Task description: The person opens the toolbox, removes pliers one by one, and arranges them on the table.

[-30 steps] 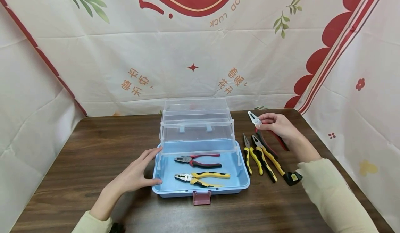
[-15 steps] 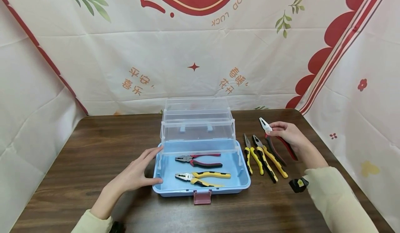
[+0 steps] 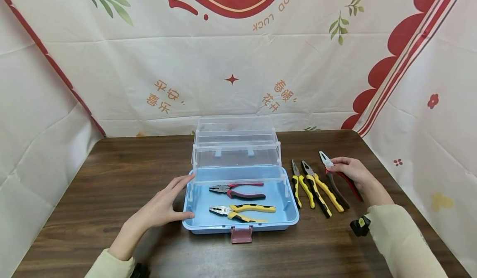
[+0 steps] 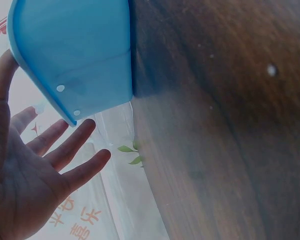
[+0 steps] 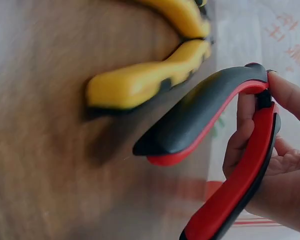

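My right hand [image 3: 354, 172] pinches red-and-black pliers [image 3: 337, 191] near the pivot, head pointing away; in the right wrist view their handles stand spread. They are beside yellow-and-black pliers [image 3: 316, 193] on the table, with yellow long-nose pliers [image 3: 307, 191] left of those. My left hand [image 3: 160, 207], fingers spread and fairly straight, touches the left side of a light blue toolbox [image 3: 208, 230]; the left wrist view shows the fingers along its wall [image 4: 85, 55]. Inside the box lie another red-and-black pair of pliers [image 3: 246, 196] and a yellow-and-black pair [image 3: 253, 207].
The box's clear folding trays and lid [image 3: 238, 155] stand raised at its back. A maroon latch [image 3: 241, 235] hangs at its front. Dark wood table [image 3: 123, 174] surrounds it, with a printed white cloth [image 3: 208, 58] behind and at both sides.
My right hand has moved right and toward me with the red-and-black pliers, coming down beside the yellow pliers. My left hand stays on the toolbox.
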A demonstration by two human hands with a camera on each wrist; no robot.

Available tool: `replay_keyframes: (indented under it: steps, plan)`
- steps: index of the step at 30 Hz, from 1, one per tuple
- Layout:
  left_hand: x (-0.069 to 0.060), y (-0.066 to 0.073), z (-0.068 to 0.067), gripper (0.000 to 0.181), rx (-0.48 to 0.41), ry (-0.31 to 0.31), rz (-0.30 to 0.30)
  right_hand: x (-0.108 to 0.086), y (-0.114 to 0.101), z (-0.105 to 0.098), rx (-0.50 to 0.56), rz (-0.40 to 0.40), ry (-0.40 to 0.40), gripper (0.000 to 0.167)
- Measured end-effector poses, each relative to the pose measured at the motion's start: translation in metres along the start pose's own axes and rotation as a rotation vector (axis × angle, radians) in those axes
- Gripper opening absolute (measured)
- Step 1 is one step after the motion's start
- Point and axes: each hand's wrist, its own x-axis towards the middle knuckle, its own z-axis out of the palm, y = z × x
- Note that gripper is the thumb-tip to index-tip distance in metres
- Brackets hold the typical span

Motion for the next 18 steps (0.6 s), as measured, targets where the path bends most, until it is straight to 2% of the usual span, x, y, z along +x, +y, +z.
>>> replay_keyframes:
  steps: [9, 18]
  plan:
    - [-0.001, -0.001, 0.0, 0.093, -0.006, 0.007, 0.019, 0.006, 0.022, 0.003, -0.184, 0.046, 0.016, 0.054]
    - [0.0, -0.001, 0.0, 0.093, -0.011, 0.006, 0.024, 0.006, 0.024, 0.009, -0.207, 0.038, -0.003, 0.048]
